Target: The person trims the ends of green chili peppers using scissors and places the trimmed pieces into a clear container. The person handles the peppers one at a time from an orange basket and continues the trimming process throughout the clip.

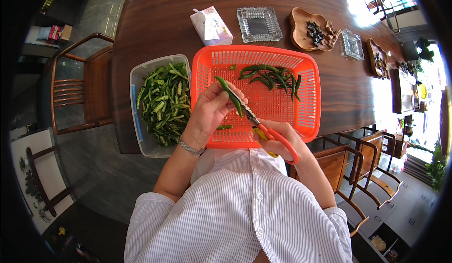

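Observation:
My left hand (213, 109) pinches a green chili pepper (231, 95) above an orange-red plastic basket (310, 121). Kitchen scissors (270, 132) with red and yellow handles are in my right hand (282, 139); their blades, dotted with pale seeds, lie along the held pepper. Several whole green chilies (273, 75) lie at the far right part of the basket, and a short green piece (225, 127) is near its front wall. Left of the basket, a translucent plastic tub (136, 136) holds a heap of cut green chilies (167, 104).
Behind the basket on the wooden table (159, 23) stand a tissue box (212, 26), a clear glass dish (259, 24) and a wooden tray (298, 26) with dark pieces. Wooden chairs stand at the left (97, 86) and at the right (328, 164).

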